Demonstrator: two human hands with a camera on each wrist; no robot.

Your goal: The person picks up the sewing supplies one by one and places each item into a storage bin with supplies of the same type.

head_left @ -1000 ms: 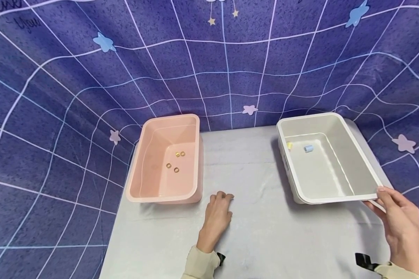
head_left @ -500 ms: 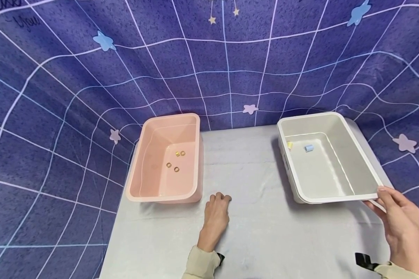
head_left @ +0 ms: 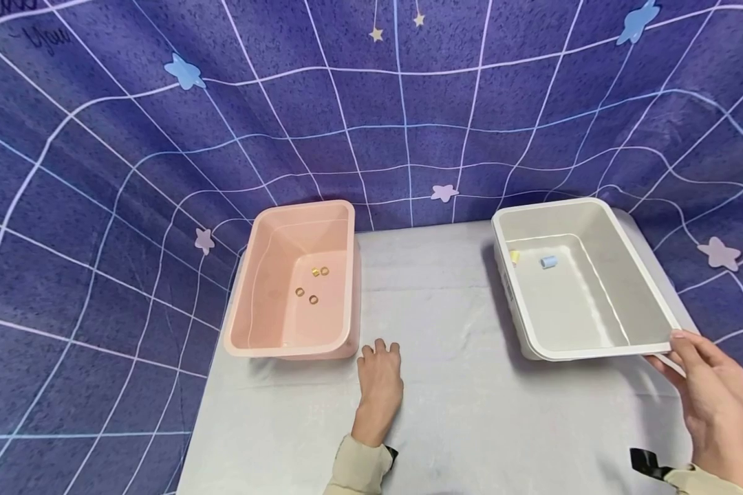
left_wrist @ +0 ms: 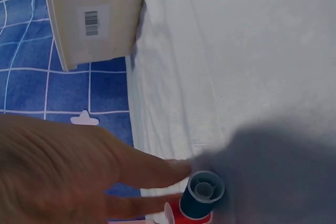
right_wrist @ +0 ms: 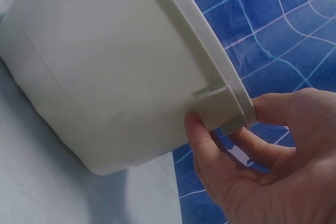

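Observation:
My left hand (head_left: 380, 378) is low over the table beside the near right corner of the pink bin, fingers bent. In the left wrist view its thumb and finger are at a teal thread spool (left_wrist: 202, 195) and a red thread spool (left_wrist: 190, 216), which it holds; the hand hides both in the head view. My right hand (head_left: 708, 392) grips the grey bin (head_left: 572, 355) at its near right corner. There the thumb lies on the rim, with fingers under it. Inside this bin lie a light blue spool (head_left: 548, 262) and a yellow spool (head_left: 514, 257).
The pink bin (head_left: 350, 289) stands at the table's left with several small gold rings (head_left: 313, 300) inside. A white cloth (head_left: 427, 302) covers the table between the two bins. Blue gridded curtain (head_left: 371, 103) closes off the back and sides.
My left hand has moved a little left, towards the pink bin, and its thumb has gone out of sight beneath it. The right hand and both bins have stayed put.

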